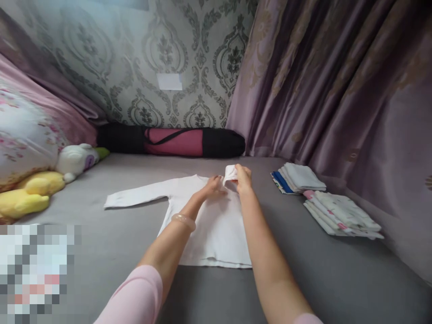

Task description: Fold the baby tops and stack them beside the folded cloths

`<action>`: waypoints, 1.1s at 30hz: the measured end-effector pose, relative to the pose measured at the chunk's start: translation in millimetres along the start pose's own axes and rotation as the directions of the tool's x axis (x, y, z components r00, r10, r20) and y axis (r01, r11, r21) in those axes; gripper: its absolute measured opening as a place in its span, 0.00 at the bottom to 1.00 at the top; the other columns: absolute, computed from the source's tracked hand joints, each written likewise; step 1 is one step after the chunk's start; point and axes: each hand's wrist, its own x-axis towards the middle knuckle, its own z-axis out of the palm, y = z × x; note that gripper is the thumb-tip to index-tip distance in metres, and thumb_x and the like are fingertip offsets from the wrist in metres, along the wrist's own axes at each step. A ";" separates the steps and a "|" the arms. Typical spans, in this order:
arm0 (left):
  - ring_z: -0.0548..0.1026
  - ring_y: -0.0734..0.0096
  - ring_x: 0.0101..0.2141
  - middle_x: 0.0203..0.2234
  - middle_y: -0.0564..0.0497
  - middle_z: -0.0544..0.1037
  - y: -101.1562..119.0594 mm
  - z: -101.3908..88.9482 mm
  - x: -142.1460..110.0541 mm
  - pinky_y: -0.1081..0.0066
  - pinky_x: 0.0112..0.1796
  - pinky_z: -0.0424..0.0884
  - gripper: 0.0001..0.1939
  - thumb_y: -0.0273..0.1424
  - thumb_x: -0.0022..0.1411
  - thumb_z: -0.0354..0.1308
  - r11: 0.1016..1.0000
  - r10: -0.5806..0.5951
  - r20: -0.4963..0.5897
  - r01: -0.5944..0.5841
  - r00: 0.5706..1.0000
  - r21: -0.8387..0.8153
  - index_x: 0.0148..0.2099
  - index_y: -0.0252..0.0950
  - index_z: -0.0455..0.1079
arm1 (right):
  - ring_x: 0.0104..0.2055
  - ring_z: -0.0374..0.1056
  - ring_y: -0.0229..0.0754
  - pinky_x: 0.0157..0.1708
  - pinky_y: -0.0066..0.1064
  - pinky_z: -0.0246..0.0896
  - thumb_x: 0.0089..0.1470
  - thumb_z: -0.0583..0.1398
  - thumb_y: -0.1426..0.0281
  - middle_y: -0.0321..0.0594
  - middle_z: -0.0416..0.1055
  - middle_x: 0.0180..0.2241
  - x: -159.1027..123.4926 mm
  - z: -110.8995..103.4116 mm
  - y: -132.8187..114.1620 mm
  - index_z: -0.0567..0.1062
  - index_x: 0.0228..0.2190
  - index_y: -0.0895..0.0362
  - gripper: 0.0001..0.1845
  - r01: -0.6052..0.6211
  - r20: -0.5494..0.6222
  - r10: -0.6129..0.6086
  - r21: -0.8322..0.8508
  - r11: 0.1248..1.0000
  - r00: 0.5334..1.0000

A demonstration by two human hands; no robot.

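Note:
A white long-sleeved shirt lies spread on a grey bed sheet. One sleeve stretches out to the left, while the sleeve on the right is lifted and bent inward. My right hand is closed on this raised sleeve near the shoulder, holding it above the shirt. Beside it, my left hand rests on the upper part of the shirt near the collar, thumb and fingers apart. A pale bangle circles my left wrist. My forearms cover parts of the shirt's sides.
On the right are two stacks of folded clothes, a farther stack and a nearer stack. A black and maroon long bag lies along the wall. Plush toys, one yellow and one white, sit at left. Purple curtains hang right.

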 end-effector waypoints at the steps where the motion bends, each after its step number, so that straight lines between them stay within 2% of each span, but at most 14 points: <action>1: 0.68 0.51 0.53 0.53 0.34 0.69 -5.6 -8.6 -7.4 0.57 0.51 0.66 0.35 0.38 0.52 0.64 0.998 -0.057 -0.026 0.057 0.998 -0.022 0.59 0.29 0.63 | 0.16 0.61 0.34 0.13 0.22 0.56 0.47 0.56 0.72 0.28 0.63 0.15 0.1 3.8 2.9 0.69 0.25 0.56 0.02 0.002 -0.001 -0.002 -0.013 1.000 1.000; 3: 0.72 0.55 0.49 0.52 0.34 0.70 -16.8 -24.1 -23.6 0.60 0.48 0.70 0.31 0.38 0.57 0.59 0.964 -0.232 -0.101 0.215 0.967 -0.157 0.59 0.28 0.62 | 0.17 0.62 0.34 0.13 0.22 0.56 0.47 0.55 0.71 0.28 0.64 0.15 1.3 13.0 10.6 0.69 0.25 0.56 0.03 0.018 0.006 -0.018 -0.060 0.998 1.000; 5: 0.74 0.59 0.44 0.50 0.34 0.72 -26.8 -35.0 -38.9 0.63 0.44 0.72 0.27 0.38 0.61 0.56 0.887 -0.392 -0.177 0.320 0.903 -0.333 0.57 0.28 0.63 | 0.19 0.63 0.35 0.14 0.22 0.57 0.47 0.56 0.71 0.29 0.65 0.17 3.7 23.4 20.9 0.71 0.27 0.57 0.04 0.043 0.006 -0.042 -0.131 0.991 0.999; 8: 0.76 0.65 0.40 0.44 0.37 0.74 -37.2 -41.0 -54.2 0.67 0.40 0.73 0.22 0.39 0.64 0.53 0.777 -0.504 -0.216 0.329 0.836 -0.537 0.54 0.28 0.64 | 0.21 0.66 0.36 0.17 0.22 0.58 0.47 0.58 0.69 0.30 0.67 0.19 6.0 38.6 39.7 0.72 0.30 0.56 0.06 0.094 0.007 -0.095 -0.248 0.964 0.995; 9: 0.76 0.66 0.39 0.43 0.38 0.75 -39.2 -41.0 -56.5 0.68 0.39 0.73 0.21 0.40 0.65 0.52 0.747 -0.521 -0.216 0.319 0.826 -0.583 0.52 0.28 0.65 | 0.22 0.66 0.36 0.18 0.22 0.59 0.48 0.59 0.67 0.30 0.67 0.19 5.6 42.9 46.3 0.72 0.30 0.56 0.06 0.112 0.037 -0.106 -0.281 0.953 0.994; 11: 0.76 0.68 0.37 0.40 0.39 0.76 -41.2 -40.2 -57.9 0.70 0.38 0.74 0.22 0.44 0.66 0.49 0.698 -0.553 -0.213 0.308 0.805 -0.646 0.48 0.29 0.66 | 0.24 0.67 0.37 0.21 0.23 0.61 0.51 0.59 0.63 0.32 0.68 0.19 2.8 49.5 59.2 0.73 0.29 0.56 0.09 0.144 0.173 -0.089 -0.332 0.932 0.981; 14: 0.77 0.68 0.35 0.39 0.40 0.76 -40.8 -40.1 -56.8 0.70 0.36 0.75 0.26 0.49 0.67 0.43 0.664 -0.573 -0.211 0.298 0.792 -0.685 0.47 0.30 0.66 | 0.28 0.69 0.38 0.28 0.25 0.63 0.55 0.57 0.59 0.34 0.70 0.22 -4.7 54.2 74.3 0.74 0.27 0.56 0.14 0.200 0.389 -0.024 -0.419 0.886 0.921; 16: 0.77 0.67 0.35 0.39 0.40 0.76 -40.4 -40.1 -56.9 0.70 0.36 0.74 0.27 0.49 0.67 0.45 0.684 -0.556 -0.231 0.282 0.799 -0.673 0.51 0.29 0.65 | 0.32 0.70 0.40 0.33 0.27 0.64 0.58 0.55 0.60 0.37 0.72 0.25 -9.6 54.5 79.7 0.74 0.26 0.56 0.16 0.286 0.448 -0.032 -0.511 0.811 0.893; 20: 0.76 0.69 0.33 0.34 0.45 0.77 -43.5 -36.5 -58.8 0.69 0.37 0.73 0.29 0.42 0.61 0.57 0.776 -0.490 -0.295 0.255 0.821 -0.577 0.59 0.30 0.62 | 0.41 0.70 0.44 0.42 0.30 0.61 0.60 0.52 0.67 0.43 0.76 0.34 -15.3 52.3 80.9 0.77 0.29 0.57 0.16 0.460 0.527 -0.067 -0.665 0.589 0.847; 25: 0.74 0.64 0.38 0.36 0.46 0.77 -48.0 -31.4 -58.2 0.65 0.44 0.70 0.18 0.28 0.55 0.57 0.889 -0.402 -0.372 0.260 0.836 -0.377 0.48 0.32 0.72 | 0.51 0.67 0.46 0.50 0.32 0.57 0.61 0.48 0.72 0.47 0.74 0.47 -20.9 48.4 82.5 0.76 0.44 0.57 0.18 0.569 0.576 -0.083 -0.757 0.321 0.813; 27: 0.74 0.65 0.38 0.36 0.47 0.76 -47.1 -31.4 -58.6 0.64 0.46 0.69 0.18 0.25 0.53 0.55 0.923 -0.360 -0.387 0.263 0.849 -0.281 0.47 0.33 0.74 | 0.56 0.63 0.46 0.53 0.33 0.54 0.61 0.47 0.73 0.50 0.70 0.52 -24.0 46.4 86.9 0.72 0.50 0.59 0.20 0.603 0.595 -0.109 -0.767 0.219 0.796; 29: 0.73 0.66 0.36 0.36 0.48 0.74 -45.7 -31.3 -59.7 0.65 0.45 0.70 0.21 0.23 0.51 0.53 0.945 -0.320 -0.394 0.263 0.861 -0.194 0.48 0.34 0.73 | 0.62 0.55 0.47 0.58 0.36 0.49 0.63 0.45 0.72 0.51 0.63 0.59 -26.6 44.1 93.3 0.67 0.55 0.61 0.22 0.640 0.629 -0.118 -0.754 0.150 0.768; 33: 0.72 0.67 0.35 0.37 0.46 0.71 -47.2 -29.2 -60.7 0.66 0.43 0.70 0.22 0.22 0.53 0.50 0.957 -0.289 -0.395 0.272 0.872 -0.100 0.49 0.33 0.73 | 0.69 0.37 0.50 0.64 0.45 0.34 0.65 0.43 0.65 0.50 0.44 0.68 -27.8 39.6 107.3 0.56 0.63 0.64 0.29 0.647 0.646 -0.050 -0.753 0.119 0.761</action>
